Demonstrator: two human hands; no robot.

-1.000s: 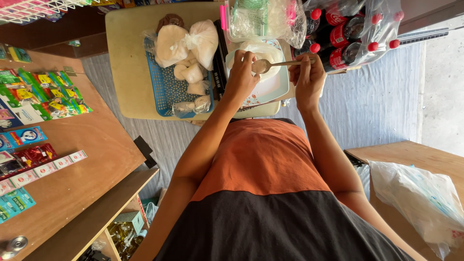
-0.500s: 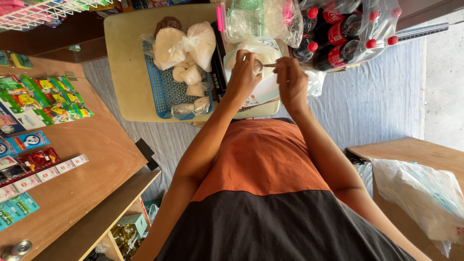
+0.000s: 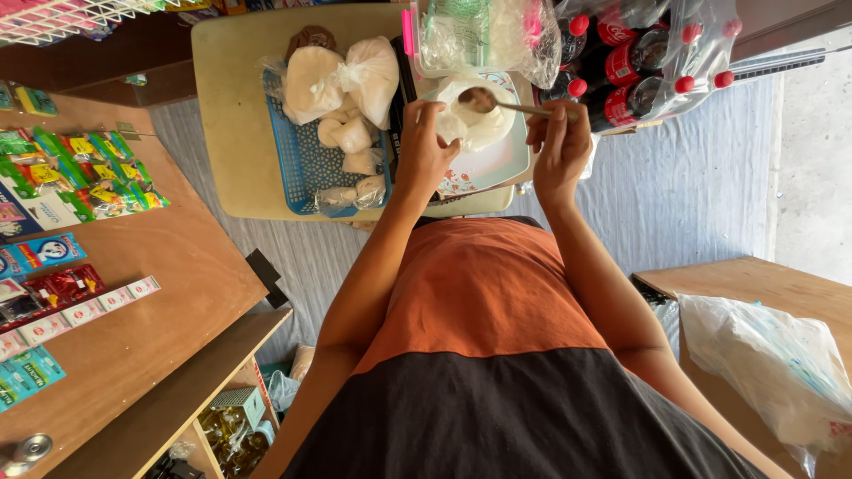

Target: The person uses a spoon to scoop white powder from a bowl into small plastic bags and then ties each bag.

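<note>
Left hand (image 3: 426, 146): fingers curled, pinching the mouth of a small clear bag (image 3: 475, 124) of white powder. The bag sits just right of the hand, over the plate (image 3: 506, 164).

Right hand (image 3: 561, 146): closed around the handle of a metal spoon (image 3: 497, 102). The handle runs left from the fingers; the bowl lies at the far left end, above the bag's opening, between the two hands. The bowl carries a brownish load; what it is cannot be told.

Plate: white with a patterned rim, on the far table (image 3: 231, 133), under both hands and the bag.

Blue basket (image 3: 306, 164): on the table, just left of the left hand. Holds several tied bags of white powder (image 3: 342, 80), large ones at the far end, small ones at the near end.

Clear box (image 3: 461, 35): pink clasp, far of the plate, partly under plastic wrap.

Bottles (image 3: 639, 62): dark drink, red caps, shrink-wrapped in a pack, far right of the right hand.

Counter (image 3: 142, 302): wooden, at left, well apart from the hands. Bears rows of coloured sachets (image 3: 62, 177).

Plastic bag (image 3: 772, 364): clear, crumpled, on a second wooden surface at near right.

Person: orange and dark shirt, both forearms stretched toward the plate.
</note>
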